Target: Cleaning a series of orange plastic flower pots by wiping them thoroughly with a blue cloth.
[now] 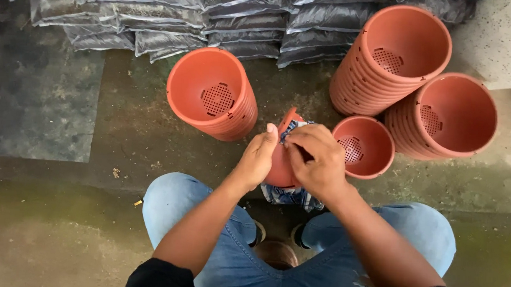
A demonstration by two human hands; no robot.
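From my feed, the held pot [279, 160] is mostly hidden: both hands cover its body, only a slice of terracotta rim and side shows between them. A blue-and-white checked cloth [290, 196] pokes out at the rim and hangs below the hands; I can't tell how much is tucked inside. Pot's base is not visible.

Left hand [257, 158] has its fingers curled around the pot's left side, thumb up by the rim. Right hand [316, 159] has its fingers closed, pinching cloth against the pot's top edge.

The pot sits in front of the knees, above the floor, just beside the single small pot [363, 146] on the ground. Its long axis runs roughly away from the person, tilted; I can't make out which end faces up.

Left stack of pots [211, 93] lies tipped, mouth toward camera. Two more stacks at right [391, 57], [440, 116], likewise tipped. Grey sacks [174, 14] along the top, cut off by the frame.
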